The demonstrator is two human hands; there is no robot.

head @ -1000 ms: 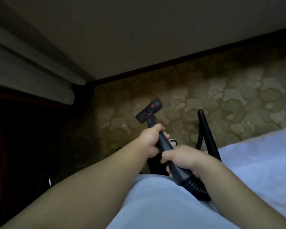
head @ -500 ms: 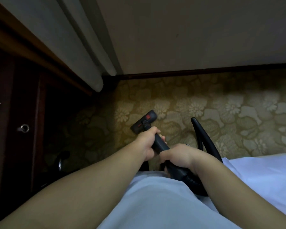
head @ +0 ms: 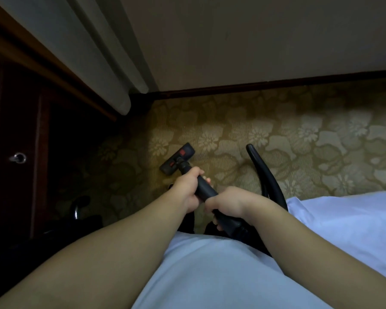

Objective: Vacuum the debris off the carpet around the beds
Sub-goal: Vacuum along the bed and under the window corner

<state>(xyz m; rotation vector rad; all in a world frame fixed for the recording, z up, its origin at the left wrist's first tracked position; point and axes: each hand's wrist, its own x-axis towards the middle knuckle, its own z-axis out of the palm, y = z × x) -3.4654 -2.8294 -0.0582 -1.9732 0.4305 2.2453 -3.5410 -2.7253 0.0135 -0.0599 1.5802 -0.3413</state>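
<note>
Over the last second my view has swung left. The dark wooden cabinet with its small metal knob now fills the left edge, and the skirting board runs level across the frame. My hold has not changed. The left grip is wrapped round the black vacuum wand just behind the neck. The right grip is closed round the same wand lower down, by the ribbed cuff.

The floor head, black with two red marks, lies flat on the floral carpet, angled toward the corner under the curtain. I take that as the sweep turning from the open strip by the wall toward the corner and the cabinet foot, so this side is still being worked.

The light is too dim to show any debris.

The hose arches up to the right of the wand, close to the bed's white sheet, and could drag on it. A dark object with a chrome gleam sits low by the cabinet, in the way of a push to the left; I cannot tell what it is.
</note>
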